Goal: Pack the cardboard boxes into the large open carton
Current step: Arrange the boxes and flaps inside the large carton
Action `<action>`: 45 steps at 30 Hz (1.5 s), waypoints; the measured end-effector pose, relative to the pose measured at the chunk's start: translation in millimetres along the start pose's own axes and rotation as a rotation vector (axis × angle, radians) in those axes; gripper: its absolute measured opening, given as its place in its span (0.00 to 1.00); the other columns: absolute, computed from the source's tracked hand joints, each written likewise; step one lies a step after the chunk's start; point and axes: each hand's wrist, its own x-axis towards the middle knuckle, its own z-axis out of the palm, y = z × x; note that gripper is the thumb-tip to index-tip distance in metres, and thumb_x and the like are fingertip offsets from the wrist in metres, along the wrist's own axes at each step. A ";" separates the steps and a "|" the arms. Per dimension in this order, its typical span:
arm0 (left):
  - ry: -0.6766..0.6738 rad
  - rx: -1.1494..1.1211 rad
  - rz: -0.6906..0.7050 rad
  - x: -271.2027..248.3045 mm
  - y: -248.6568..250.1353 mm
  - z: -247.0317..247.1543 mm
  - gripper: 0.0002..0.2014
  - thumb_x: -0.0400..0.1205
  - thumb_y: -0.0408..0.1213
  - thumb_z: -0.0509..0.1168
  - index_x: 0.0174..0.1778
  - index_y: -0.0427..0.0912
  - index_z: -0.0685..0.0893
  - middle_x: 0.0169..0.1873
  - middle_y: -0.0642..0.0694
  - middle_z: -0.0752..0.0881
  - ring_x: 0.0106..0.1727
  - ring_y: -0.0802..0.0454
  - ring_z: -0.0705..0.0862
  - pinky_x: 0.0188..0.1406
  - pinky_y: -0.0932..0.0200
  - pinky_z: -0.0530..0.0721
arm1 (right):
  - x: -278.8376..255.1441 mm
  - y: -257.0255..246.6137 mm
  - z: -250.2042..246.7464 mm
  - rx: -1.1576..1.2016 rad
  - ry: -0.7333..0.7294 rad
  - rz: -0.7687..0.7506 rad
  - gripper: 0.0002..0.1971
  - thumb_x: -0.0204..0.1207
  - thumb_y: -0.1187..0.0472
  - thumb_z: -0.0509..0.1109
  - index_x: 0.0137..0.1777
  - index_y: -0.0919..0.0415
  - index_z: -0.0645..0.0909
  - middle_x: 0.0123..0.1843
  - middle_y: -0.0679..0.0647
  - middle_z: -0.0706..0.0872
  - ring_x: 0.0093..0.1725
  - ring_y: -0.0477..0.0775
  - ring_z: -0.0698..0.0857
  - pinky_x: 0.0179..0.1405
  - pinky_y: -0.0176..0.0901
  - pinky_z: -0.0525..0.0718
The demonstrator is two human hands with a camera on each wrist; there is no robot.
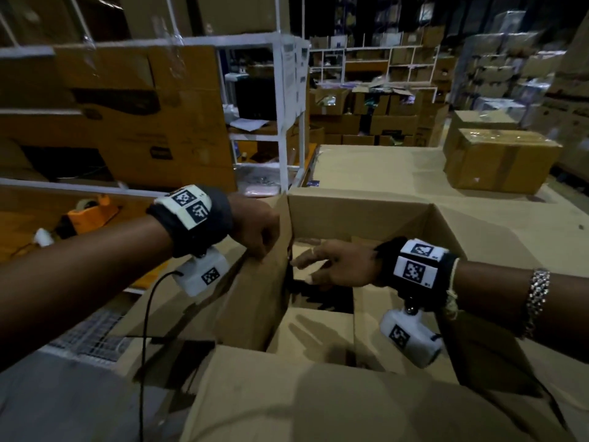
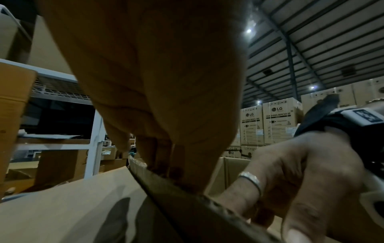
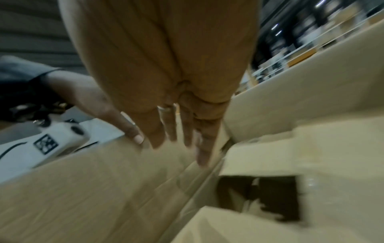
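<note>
The large open carton [image 1: 357, 212] stands in front of me with its flaps up. My left hand [image 1: 258, 232] grips the top edge of the carton's left flap [image 1: 255, 301], fingers curled over the cardboard edge [image 2: 166, 179]. My right hand [image 1: 322, 267] reaches leftward over the carton's opening with straight fingers [image 3: 187, 133], their tips at the inner face of that flap [image 3: 104, 189]; it holds nothing. Smaller cardboard boxes [image 1: 314, 333] lie inside the carton, with a dark gap [image 1: 318, 298] between them.
A sealed taped box [image 1: 500, 161] sits at the back right on flat cardboard [image 1: 382, 167]. A white shelf rack [image 1: 280, 106] with cartons stands to the left, an orange tape dispenser [image 1: 92, 215] below it. The carton's near flap [image 1: 318, 403] lies toward me.
</note>
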 end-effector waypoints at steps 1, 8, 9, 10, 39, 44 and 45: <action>-0.001 -0.021 -0.004 -5.1 -4.6 5.8 0.11 0.85 0.44 0.73 0.61 0.46 0.91 0.58 0.48 0.90 0.54 0.51 0.86 0.53 0.60 0.80 | 6.8 -7.2 6.3 -0.011 0.015 -0.038 0.18 0.84 0.58 0.71 0.72 0.60 0.83 0.66 0.54 0.87 0.61 0.55 0.87 0.65 0.55 0.87; -0.069 0.041 -0.012 -12.8 -16.5 42.2 0.19 0.94 0.44 0.53 0.79 0.54 0.80 0.88 0.48 0.67 0.89 0.43 0.63 0.88 0.34 0.57 | 25.1 -26.4 40.0 0.041 -0.199 -0.082 0.26 0.89 0.59 0.65 0.86 0.57 0.66 0.65 0.35 0.75 0.62 0.31 0.74 0.64 0.27 0.71; -0.049 0.038 -0.002 -14.2 -14.8 43.0 0.19 0.94 0.44 0.53 0.78 0.53 0.81 0.87 0.48 0.68 0.90 0.44 0.60 0.89 0.33 0.54 | 23.3 -25.3 39.4 0.052 -0.203 -0.087 0.24 0.89 0.60 0.65 0.83 0.56 0.69 0.64 0.34 0.77 0.60 0.26 0.75 0.63 0.26 0.71; -0.017 0.028 0.010 -15.3 -12.5 42.4 0.18 0.94 0.44 0.54 0.78 0.52 0.82 0.87 0.48 0.69 0.90 0.46 0.58 0.89 0.32 0.52 | 21.4 -23.1 38.4 0.060 -0.195 -0.086 0.19 0.89 0.60 0.66 0.78 0.53 0.72 0.59 0.31 0.78 0.54 0.22 0.77 0.59 0.25 0.73; 0.012 0.089 -0.086 9.1 58.1 3.1 0.19 0.85 0.40 0.72 0.73 0.43 0.85 0.67 0.44 0.87 0.65 0.46 0.85 0.50 0.59 0.77 | -81.1 28.3 -67.8 -0.542 -0.143 0.178 0.10 0.84 0.50 0.72 0.53 0.54 0.92 0.40 0.43 0.89 0.37 0.38 0.83 0.28 0.19 0.71; 0.066 0.049 -0.099 6.4 39.7 12.7 0.19 0.83 0.40 0.74 0.70 0.45 0.86 0.58 0.50 0.86 0.56 0.50 0.85 0.54 0.57 0.84 | -128.9 60.6 -83.2 -0.649 -0.159 0.383 0.09 0.81 0.52 0.76 0.56 0.54 0.91 0.43 0.43 0.86 0.44 0.45 0.85 0.44 0.37 0.81; 0.072 0.035 -0.097 4.0 34.0 16.8 0.19 0.83 0.40 0.74 0.71 0.45 0.86 0.59 0.49 0.87 0.58 0.51 0.85 0.57 0.56 0.85 | -136.9 67.7 -82.2 -0.652 -0.144 0.417 0.11 0.80 0.54 0.77 0.59 0.55 0.90 0.49 0.46 0.88 0.50 0.48 0.87 0.49 0.39 0.83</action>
